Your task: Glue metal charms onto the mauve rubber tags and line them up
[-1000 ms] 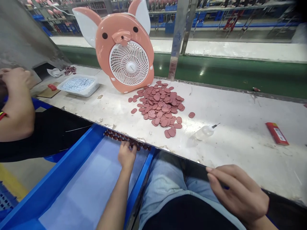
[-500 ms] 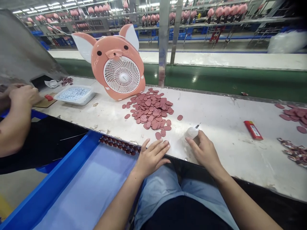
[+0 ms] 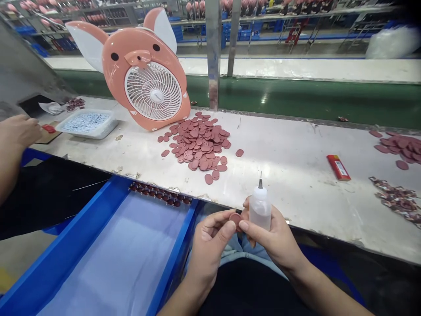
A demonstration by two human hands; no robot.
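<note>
A small reddish oval piece (image 3: 235, 219) is pinched between the thumb and fingers of my left hand (image 3: 212, 239), just past the table's front edge. My right hand (image 3: 276, 237) is wrapped round a clear squeeze bottle (image 3: 260, 210), which stands upright with its thin metal tip pointing up. The right thumb also touches the edge of the oval piece. A heap of similar reddish ovals (image 3: 200, 142) lies on the white table (image 3: 289, 153) beyond my hands, with a few loose ones around it.
A pink pig-shaped fan (image 3: 144, 79) stands behind the heap. A white tray (image 3: 87, 125) and another person's hand (image 3: 19, 129) are at the left. A blue bin (image 3: 66, 250) sits below. A red box (image 3: 338, 167) and more ovals (image 3: 403, 147) lie right.
My left hand has closed on an oval piece and moved nearer my right hand. The bottle has gone from tilted near the table to upright in my right hand. The view has shifted.
</note>
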